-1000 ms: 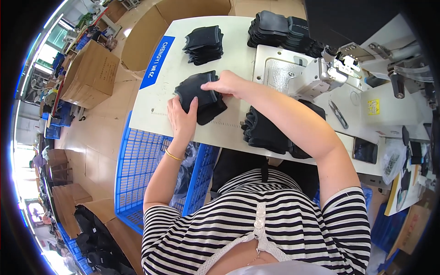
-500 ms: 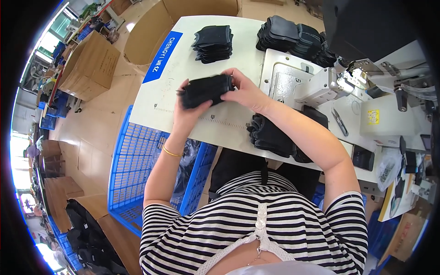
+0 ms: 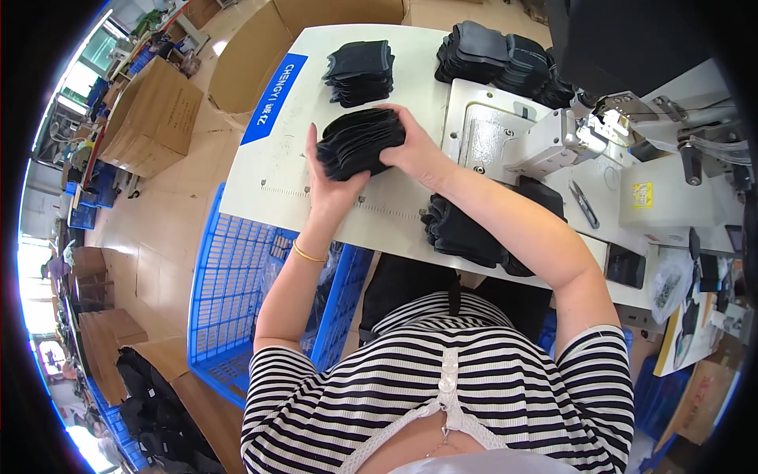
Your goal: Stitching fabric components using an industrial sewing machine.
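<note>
Between my two hands is a stack of black fabric pieces (image 3: 359,142), its layered edges turned up toward me. My left hand (image 3: 335,192) grips the near left side, thumb and fingers around the stack. At the right end my right hand (image 3: 410,148) clasps it, the thumb in front and the fingers over the far side. Just beyond lies a second stack of dark fabric pieces (image 3: 361,69) on the white table (image 3: 284,170). Below my right forearm, more black fabric stacks (image 3: 466,233) rest along the table's near edge.
A sewing machine (image 3: 545,146) stands at right, with dark fabric bundles (image 3: 482,51) behind it. Thread snips (image 3: 584,204) and a phone (image 3: 625,267) lie near it. A blue plastic basket (image 3: 229,276) sits beside the table, below left. Cardboard boxes (image 3: 150,118) stand on the floor.
The fabric stack has tilted so its layered edges face me more. Both hands have shifted their hold around it, and my left fingers have come round its left end.
</note>
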`<act>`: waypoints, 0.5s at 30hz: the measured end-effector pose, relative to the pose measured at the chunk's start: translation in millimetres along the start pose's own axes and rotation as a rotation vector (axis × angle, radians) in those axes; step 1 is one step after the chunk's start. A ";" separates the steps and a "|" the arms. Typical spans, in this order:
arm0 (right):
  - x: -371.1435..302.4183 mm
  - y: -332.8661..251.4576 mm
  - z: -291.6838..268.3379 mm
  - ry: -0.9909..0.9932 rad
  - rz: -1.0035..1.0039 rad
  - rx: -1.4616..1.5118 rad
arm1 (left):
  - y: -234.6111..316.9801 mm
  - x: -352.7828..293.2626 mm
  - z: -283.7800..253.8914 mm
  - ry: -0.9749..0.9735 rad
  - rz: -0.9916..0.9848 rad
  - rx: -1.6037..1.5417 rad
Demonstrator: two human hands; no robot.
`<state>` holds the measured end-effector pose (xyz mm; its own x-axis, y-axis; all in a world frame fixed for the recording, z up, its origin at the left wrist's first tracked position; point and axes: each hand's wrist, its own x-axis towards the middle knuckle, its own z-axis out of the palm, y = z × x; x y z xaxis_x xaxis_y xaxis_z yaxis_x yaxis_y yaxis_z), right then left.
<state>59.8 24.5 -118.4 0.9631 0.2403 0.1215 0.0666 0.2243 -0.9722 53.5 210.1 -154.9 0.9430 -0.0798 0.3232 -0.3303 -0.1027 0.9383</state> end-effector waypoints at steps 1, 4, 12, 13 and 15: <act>2.6 1.8 -6.9 0.024 0.041 0.036 | -0.7 1.5 -1.5 -0.001 -0.008 0.015; 0.6 3.4 -1.3 0.028 0.120 0.026 | -10.7 -3.2 -0.5 -0.042 -0.023 0.023; -16.3 -47.6 -3.3 0.000 0.019 -0.452 | 32.9 -1.1 10.6 0.018 -0.190 -0.505; -26.3 -63.9 0.0 -0.053 0.004 -0.464 | 41.6 -5.2 3.5 -0.035 -0.299 -0.711; -49.6 -84.6 -4.9 -0.064 0.024 -0.331 | 49.8 -15.0 1.5 -0.151 -0.449 -1.010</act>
<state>7.6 -11.0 -43.2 0.9476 0.3034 0.0995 0.1351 -0.0984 -0.9859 22.9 204.7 -113.2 0.9307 -0.3649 -0.0237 0.2895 0.6956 0.6575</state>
